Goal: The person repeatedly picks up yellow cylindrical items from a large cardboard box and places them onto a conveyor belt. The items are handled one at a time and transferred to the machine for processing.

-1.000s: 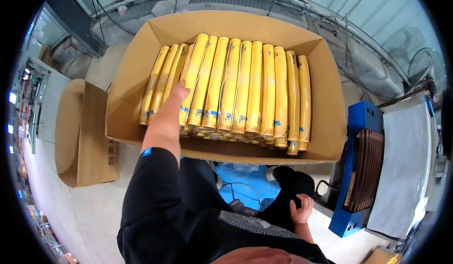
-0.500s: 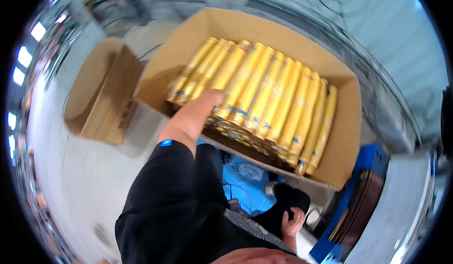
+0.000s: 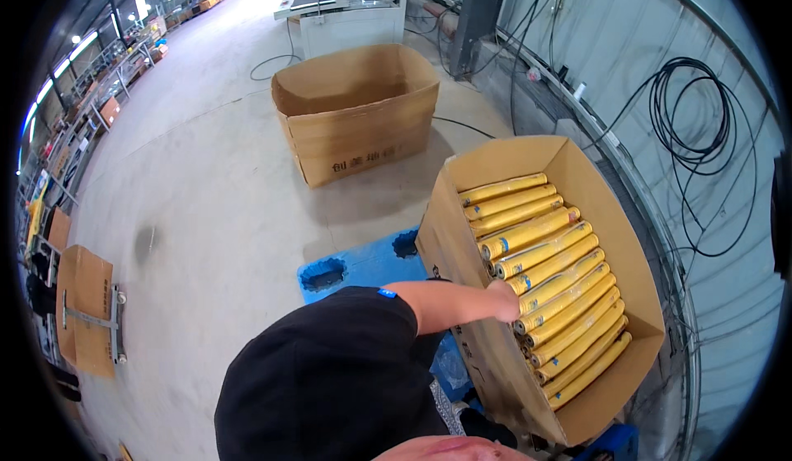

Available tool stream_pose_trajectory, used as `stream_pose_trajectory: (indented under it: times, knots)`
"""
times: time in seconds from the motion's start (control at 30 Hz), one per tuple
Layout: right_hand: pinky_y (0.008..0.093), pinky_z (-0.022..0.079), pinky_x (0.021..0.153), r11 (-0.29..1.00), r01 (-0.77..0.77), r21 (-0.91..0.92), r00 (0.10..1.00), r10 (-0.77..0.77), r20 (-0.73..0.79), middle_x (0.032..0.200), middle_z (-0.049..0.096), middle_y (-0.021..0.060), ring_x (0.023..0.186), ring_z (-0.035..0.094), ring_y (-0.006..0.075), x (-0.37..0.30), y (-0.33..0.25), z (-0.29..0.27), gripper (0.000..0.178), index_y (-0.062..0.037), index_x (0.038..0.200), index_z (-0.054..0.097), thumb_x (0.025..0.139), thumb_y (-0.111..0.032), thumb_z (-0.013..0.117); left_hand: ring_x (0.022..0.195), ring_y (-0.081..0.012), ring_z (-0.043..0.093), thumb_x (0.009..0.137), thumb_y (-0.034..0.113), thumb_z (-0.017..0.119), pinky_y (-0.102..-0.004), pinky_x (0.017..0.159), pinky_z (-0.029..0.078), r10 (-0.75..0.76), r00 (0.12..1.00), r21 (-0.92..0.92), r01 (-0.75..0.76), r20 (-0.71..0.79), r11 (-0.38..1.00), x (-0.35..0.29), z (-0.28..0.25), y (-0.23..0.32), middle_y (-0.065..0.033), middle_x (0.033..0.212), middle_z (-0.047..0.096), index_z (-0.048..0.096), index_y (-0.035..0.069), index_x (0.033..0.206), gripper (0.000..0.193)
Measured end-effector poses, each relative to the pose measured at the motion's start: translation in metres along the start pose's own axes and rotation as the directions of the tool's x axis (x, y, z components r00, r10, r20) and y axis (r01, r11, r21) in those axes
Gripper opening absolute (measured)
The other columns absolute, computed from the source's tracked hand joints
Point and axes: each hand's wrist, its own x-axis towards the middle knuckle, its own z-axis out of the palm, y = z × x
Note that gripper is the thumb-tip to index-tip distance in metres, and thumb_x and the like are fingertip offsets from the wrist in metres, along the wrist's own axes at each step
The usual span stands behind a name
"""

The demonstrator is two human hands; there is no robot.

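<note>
Long yellow rolls point(image 3: 569, 281) in shiny clear wrap lie side by side in a tall cardboard box point(image 3: 464, 251), with small blue marks near their ends. My left hand point(image 3: 502, 300) reaches over the box's near wall, its fingers curled closed around the near end of a roll in the middle of the row. The fingertips are partly hidden by the hand itself. More roll ends show beneath the top layer. My right hand is out of view.
A second open cardboard box point(image 3: 363, 143) stands on the floor ahead. Beside the full box lies a blue plastic pallet point(image 3: 363, 251). Black cable coils point(image 3: 697, 110) hang on the metal wall at the right. A cart with cardboard point(image 3: 87, 308) stands far left.
My view has swung left, bringing the second box and the floor into sight. My left hand has shifted along the row of roll ends. My right hand has left the picture.
</note>
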Motion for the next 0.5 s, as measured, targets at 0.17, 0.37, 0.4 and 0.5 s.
stream_pose_trajectory:
  times: [0.17, 0.37, 0.4, 0.5]
  knots:
    - [0.0380, 0.045, 0.090, 0.783, -0.456, 0.423, 0.843, 0.533, -0.077, 0.108, 0.062, 0.0196, 0.099, 0.059, 0.0318, -0.040, 0.080, 0.039, 0.033, 0.0021, 0.109, 0.061, 0.086, -0.021, 0.064, 0.101, -0.0236, 0.062, 0.085, 0.027, 0.050, -0.0415, 0.076, 0.048, -0.035, 0.999, -0.090, 0.036, 0.009, 0.995, -0.001, -0.006, 0.001, -0.0067, 0.111, 0.066, 0.069, 0.012, 0.107, 0.033]
    - [0.0401, 0.045, 0.087, 0.029, -0.296, 0.955, 0.577, 0.802, 0.155, 0.111, 0.058, 0.0157, 0.100, 0.055, 0.0298, 0.006, 0.037, -0.010, 0.045, 0.0004, 0.111, 0.056, 0.083, -0.034, 0.065, 0.104, -0.0234, 0.062, 0.080, 0.022, 0.055, -0.0422, 0.079, 0.047, -0.175, 0.984, -0.098, 0.175, 0.002, 0.980, 0.001, 0.012, -0.015, -0.0067, 0.112, 0.066, 0.069, 0.013, 0.109, 0.033]
    - [0.0401, 0.045, 0.087, 0.054, -0.240, 0.969, 0.521, 0.849, 0.082, 0.111, 0.058, 0.0157, 0.100, 0.055, 0.0298, -0.013, 0.029, -0.044, 0.045, 0.0004, 0.111, 0.056, 0.083, -0.034, 0.065, 0.103, -0.0234, 0.062, 0.079, 0.021, 0.056, -0.0422, 0.078, 0.046, -0.065, 0.998, -0.032, 0.066, 0.028, 0.997, 0.020, 0.005, 0.020, -0.0068, 0.112, 0.066, 0.069, 0.013, 0.108, 0.033]
    - [0.0411, 0.045, 0.087, -0.140, -0.004, 0.990, 0.514, 0.849, 0.122, 0.113, 0.056, 0.0145, 0.101, 0.053, 0.0293, 0.009, 0.012, -0.084, 0.051, -0.0001, 0.113, 0.054, 0.081, -0.038, 0.065, 0.103, -0.0237, 0.062, 0.078, 0.018, 0.057, -0.0427, 0.077, 0.046, -0.084, 0.996, -0.025, 0.084, 0.015, 0.996, 0.007, 0.005, 0.010, -0.0070, 0.111, 0.066, 0.070, 0.014, 0.107, 0.032]
